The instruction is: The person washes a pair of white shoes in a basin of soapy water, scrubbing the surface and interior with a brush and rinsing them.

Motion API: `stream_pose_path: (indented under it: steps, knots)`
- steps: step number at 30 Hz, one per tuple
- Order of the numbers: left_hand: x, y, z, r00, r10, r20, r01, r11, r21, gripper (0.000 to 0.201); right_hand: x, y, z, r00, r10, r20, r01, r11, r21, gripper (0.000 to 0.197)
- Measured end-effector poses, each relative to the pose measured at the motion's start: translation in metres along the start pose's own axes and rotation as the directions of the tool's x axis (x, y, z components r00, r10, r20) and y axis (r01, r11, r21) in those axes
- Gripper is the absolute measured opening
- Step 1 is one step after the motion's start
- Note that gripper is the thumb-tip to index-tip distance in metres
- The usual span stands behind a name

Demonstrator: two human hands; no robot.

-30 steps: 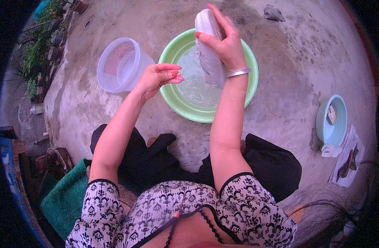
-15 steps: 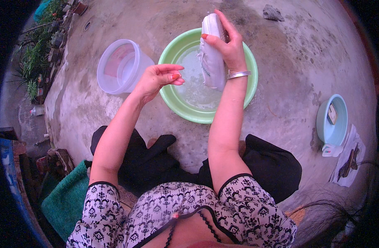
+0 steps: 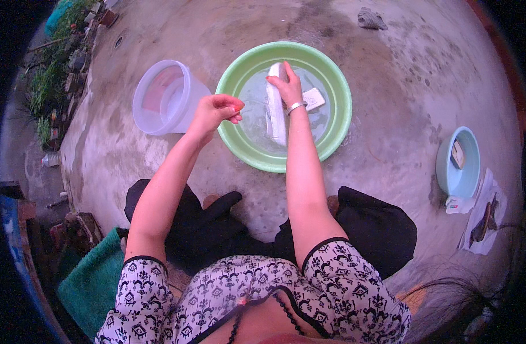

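A white shoe (image 3: pixel 277 109) is held on its side, lengthwise, low in a round green basin (image 3: pixel 234 143) of water. My right hand (image 3: pixel 287 85), with a silver bangle at the wrist, grips it near its far end. Beside that wrist, in the basin, lies a white squarish piece (image 3: pixel 313 98) with a faint mark; its kind is unclear. Over the basin's left rim hovers my left hand (image 3: pixel 220 114), thumb and fingers pinched together. Whatever may be between those fingers is too small to make out.
A translucent plastic bucket (image 3: pixel 145 97) stands just left of the basin. To the right sits a small blue tub (image 3: pixel 466 172) with a block-like item (image 3: pixel 458 155) in it, next to a white plastic bag (image 3: pixel 483 229). A grey rag (image 3: pixel 372 19) lies far off; potted plants (image 3: pixel 42 97) line the left.
My right hand has brought the shoe down and nearer, into the basin. The white squarish piece has come into sight. My left hand has shifted slightly left, still pinched.
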State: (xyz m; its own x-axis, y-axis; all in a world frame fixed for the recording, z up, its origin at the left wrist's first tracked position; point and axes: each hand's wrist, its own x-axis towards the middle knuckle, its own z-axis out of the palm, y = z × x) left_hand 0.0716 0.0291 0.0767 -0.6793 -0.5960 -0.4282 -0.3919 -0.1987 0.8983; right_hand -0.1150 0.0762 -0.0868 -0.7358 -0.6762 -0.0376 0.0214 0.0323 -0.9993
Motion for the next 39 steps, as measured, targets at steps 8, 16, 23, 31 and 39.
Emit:
stream_pose_path:
  steps: [8,16,23,31,39]
  knots:
    - [-0.001,-0.007,-0.013,0.996,-0.022,-0.084,0.017,0.998,-0.064,0.018,-0.035,0.044,0.024,0.930,0.285,-0.230,-0.364,0.793,-0.489,0.088]
    - [0.008,-0.027,-0.025,0.990,0.021,-0.140,-0.001,0.990,0.142,0.019,-0.033,0.061,0.024,0.949,0.308,-0.068,-0.266,0.897,0.352,0.051]
    - [0.014,-0.031,0.001,0.984,0.122,0.127,-0.170,0.848,0.501,0.019,-0.045,0.042,0.033,0.895,0.262,0.362,-0.408,0.151,0.900,0.050]
    - [0.000,0.003,0.030,0.848,0.323,0.419,-0.523,0.391,0.757,0.024,-0.040,0.046,0.041,0.908,0.188,0.374,-0.387,0.034,0.921,0.046]
    - [0.006,-0.032,0.017,0.865,0.226,0.448,-0.499,0.297,0.814,0.034,-0.046,-0.006,0.068,0.877,0.196,0.439,-0.462,0.087,0.883,0.045]
